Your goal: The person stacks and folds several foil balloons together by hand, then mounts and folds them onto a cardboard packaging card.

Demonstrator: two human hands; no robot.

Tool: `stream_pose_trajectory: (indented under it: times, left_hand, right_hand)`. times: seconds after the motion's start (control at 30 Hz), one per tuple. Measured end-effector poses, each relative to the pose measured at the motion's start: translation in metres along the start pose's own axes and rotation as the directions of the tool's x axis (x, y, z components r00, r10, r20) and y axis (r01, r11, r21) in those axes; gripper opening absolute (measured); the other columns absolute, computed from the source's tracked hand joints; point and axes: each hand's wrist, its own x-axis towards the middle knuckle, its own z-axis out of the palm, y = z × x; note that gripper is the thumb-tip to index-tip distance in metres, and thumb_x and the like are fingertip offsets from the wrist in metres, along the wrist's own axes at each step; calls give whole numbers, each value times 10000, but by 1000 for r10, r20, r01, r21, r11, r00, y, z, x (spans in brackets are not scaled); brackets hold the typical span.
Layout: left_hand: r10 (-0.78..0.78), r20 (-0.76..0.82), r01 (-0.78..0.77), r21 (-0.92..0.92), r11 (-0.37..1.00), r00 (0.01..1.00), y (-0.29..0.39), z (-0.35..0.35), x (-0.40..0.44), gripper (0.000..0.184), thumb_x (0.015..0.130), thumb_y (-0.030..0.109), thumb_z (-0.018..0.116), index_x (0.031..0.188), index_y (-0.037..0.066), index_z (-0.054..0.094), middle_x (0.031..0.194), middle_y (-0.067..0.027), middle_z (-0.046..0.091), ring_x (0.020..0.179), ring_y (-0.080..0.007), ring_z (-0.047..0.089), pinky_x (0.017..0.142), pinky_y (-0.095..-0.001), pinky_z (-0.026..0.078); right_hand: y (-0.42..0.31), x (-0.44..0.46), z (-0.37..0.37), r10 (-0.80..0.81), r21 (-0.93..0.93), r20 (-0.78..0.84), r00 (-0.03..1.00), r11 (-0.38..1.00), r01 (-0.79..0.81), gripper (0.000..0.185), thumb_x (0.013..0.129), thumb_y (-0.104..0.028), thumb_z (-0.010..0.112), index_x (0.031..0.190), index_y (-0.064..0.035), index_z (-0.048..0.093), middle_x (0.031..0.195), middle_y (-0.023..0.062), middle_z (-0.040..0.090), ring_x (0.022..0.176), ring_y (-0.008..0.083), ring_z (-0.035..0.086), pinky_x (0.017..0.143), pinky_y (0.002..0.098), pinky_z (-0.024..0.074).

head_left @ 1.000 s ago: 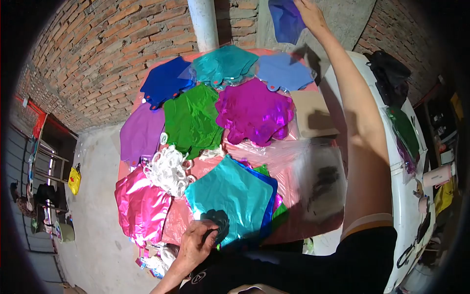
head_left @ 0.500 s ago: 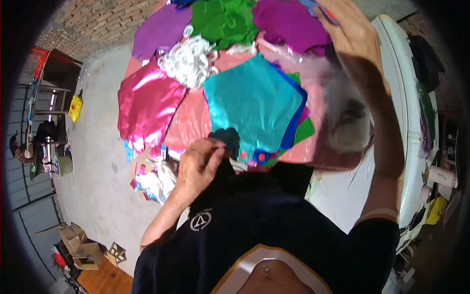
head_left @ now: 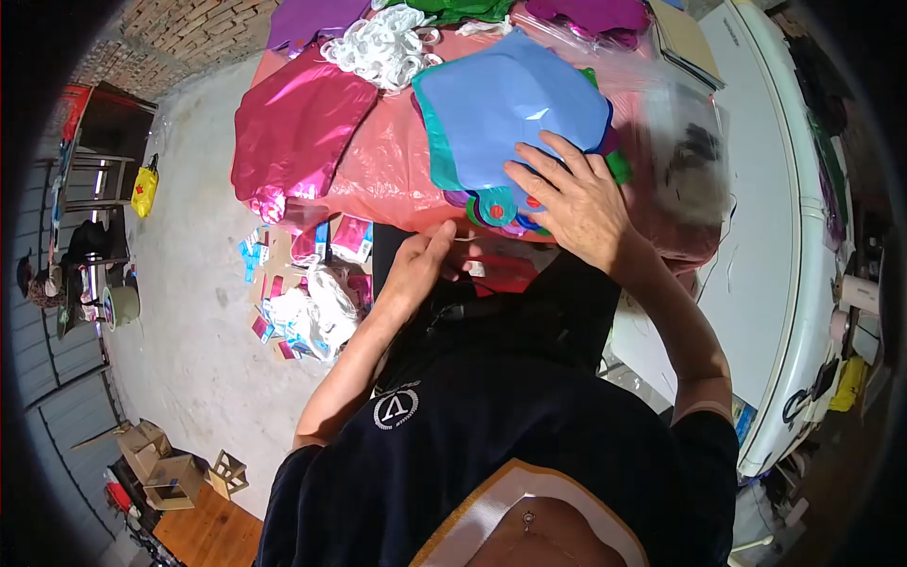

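Observation:
A pale blue, flat, shiny foil piece [head_left: 515, 99] with several sides lies on a stack in front of me, on top of a teal foil piece [head_left: 437, 151] whose left edge and tab show. My right hand [head_left: 578, 203] rests on the lower right of the blue piece, fingers stretched out and slightly spread. Close to the table's near edge, my left hand [head_left: 420, 269] is closed, thumb against the fingers. A small whitish bit shows by its fingertips; I cannot make out what it is.
A pink foil piece [head_left: 300, 123] lies left of the stack, with white loops of cord [head_left: 385, 49] behind. Purple foil [head_left: 316, 21] and green foil [head_left: 463, 9] lie farther back. Packets and white cord [head_left: 316, 312] sit low on the left. A white appliance [head_left: 756, 283] stands right.
My right hand has come down from the upper right to the stack. The blue piece now covers most of the teal one. My left hand stays near the table edge, slightly shifted.

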Motion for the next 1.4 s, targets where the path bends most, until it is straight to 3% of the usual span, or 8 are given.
stream_pose_trajectory:
  times: [0.23,0.47,0.6,0.73,0.83,0.93,1.17,1.4]
  left_hand:
    - [-18,-69,1,-239,971,997,15,27,17,431,1103,361,455,1073,-13,667,943,-139,740,745,-183,675,600,-300,550]
    - [65,-92,-70,-55,996,994,7,35,18,438,1089,343,495,1048,-44,696,885,-94,743,738,-140,670,649,-277,526]
    - [194,-6,-189,215,958,981,7,39,11,470,1085,369,502,1041,-49,711,846,-88,740,729,-136,672,659,-267,520]
    - [89,-12,-87,114,990,996,12,34,15,559,1094,450,445,1053,-49,694,895,-100,743,738,-143,662,657,-281,525]
    - [2,36,-1,-33,999,999,13,33,19,615,1097,501,396,1076,-45,677,939,-111,745,755,-147,656,666,-293,529]
    - [-31,56,33,-30,999,998,14,38,21,605,1106,488,364,1088,-33,672,965,-123,747,780,-159,664,680,-304,535]
    - [-26,122,34,-71,997,992,8,44,26,612,1099,505,376,1111,-32,669,1019,-119,743,853,-162,671,721,-302,538]
    - [-75,165,93,-105,990,983,14,43,29,580,1123,451,329,1161,-29,653,1014,-163,729,832,-213,693,697,-336,547]
  right_hand:
    - [-16,-35,-37,217,116,-74,973,971,-207,503,790,-277,809,1239,-99,668,1315,87,609,1279,285,519,962,448,415]
    - [-50,-82,15,515,325,-236,824,841,-433,123,888,-89,744,1002,-58,710,792,97,702,695,302,687,629,375,532]
    - [-64,-80,20,660,410,-63,749,701,-584,121,983,-95,656,1006,5,720,776,142,719,659,233,712,623,328,543]
    - [-77,-73,30,742,653,93,664,458,-603,209,1033,-155,627,992,26,722,722,79,701,618,90,650,579,266,533]
    - [-82,-70,17,784,664,22,621,453,-595,109,976,-114,673,935,-18,700,689,110,680,603,215,695,573,321,516]
    - [-81,-69,12,811,679,-72,581,467,-567,151,1005,-117,636,1102,-6,671,693,102,683,622,168,697,606,299,535]
    - [-93,-61,10,753,816,251,608,173,-551,264,1030,-126,601,1260,-8,659,694,70,682,628,106,660,593,268,514]
    - [-81,-70,8,829,796,178,529,194,-573,290,1053,-119,550,1299,25,601,759,78,689,636,99,641,588,255,521]
